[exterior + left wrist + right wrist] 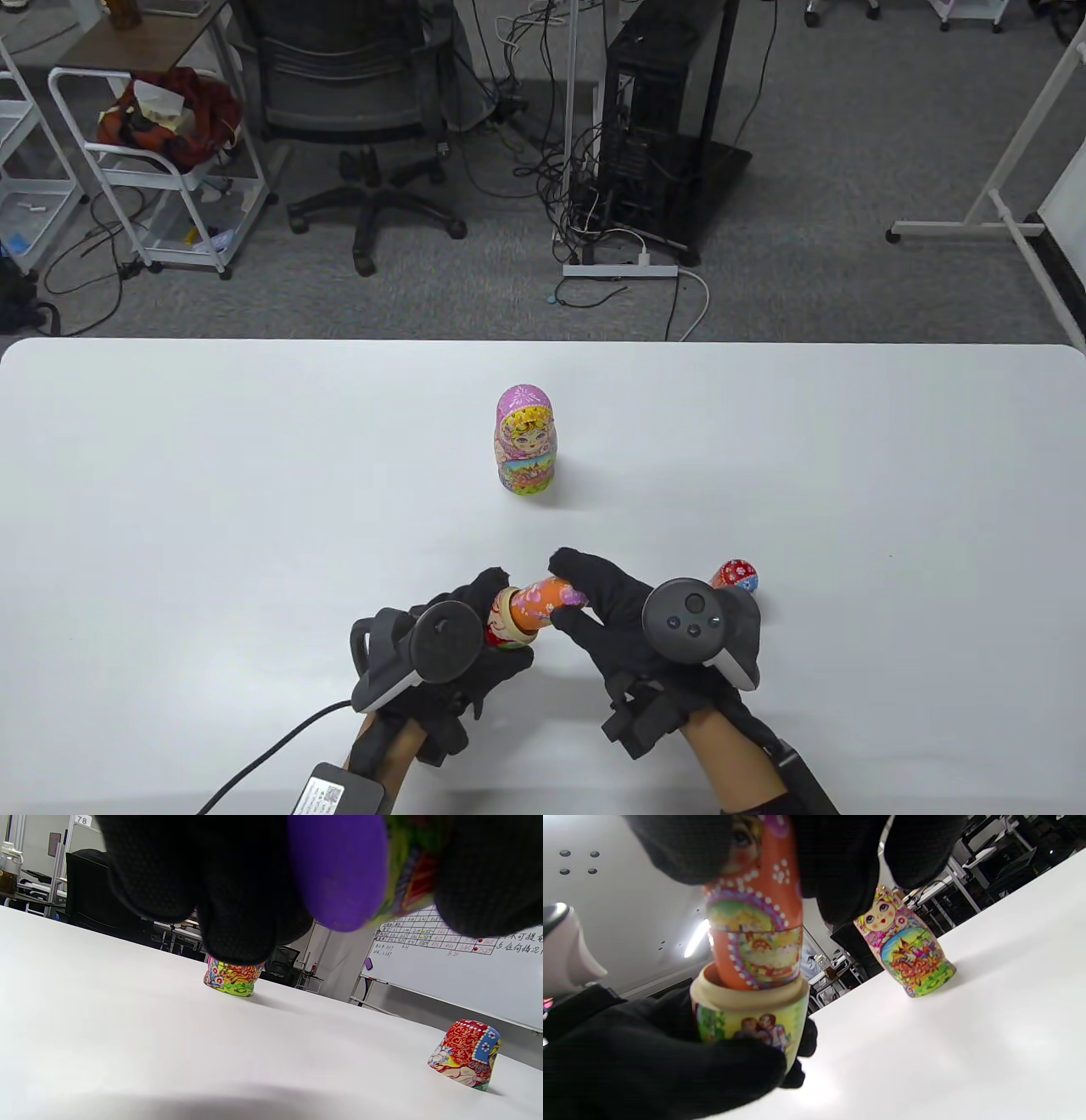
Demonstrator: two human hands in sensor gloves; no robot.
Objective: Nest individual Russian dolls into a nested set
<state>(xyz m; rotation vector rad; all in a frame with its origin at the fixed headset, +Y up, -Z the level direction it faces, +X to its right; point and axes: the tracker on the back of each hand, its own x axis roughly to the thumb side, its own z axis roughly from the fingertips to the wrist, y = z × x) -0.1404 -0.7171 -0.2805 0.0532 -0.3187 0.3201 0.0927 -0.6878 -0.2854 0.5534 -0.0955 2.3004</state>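
Observation:
My left hand (475, 632) grips the open bottom half of a doll (506, 626), seen with its wooden rim in the right wrist view (749, 1014). My right hand (585, 598) pinches a small orange doll (543, 603) by its head, its base inside that bottom half's rim (755, 938). A pink whole doll (525, 440) stands at mid table, also in the right wrist view (908, 950). A red and blue doll top half (735, 576) sits on the table behind my right hand, also in the left wrist view (465, 1054).
The white table (212, 509) spreads wide around the dolls. In the left wrist view the pink doll's base (232, 978) shows beyond my fingers (237, 899). A cable (280, 747) runs from my left wrist to the near edge.

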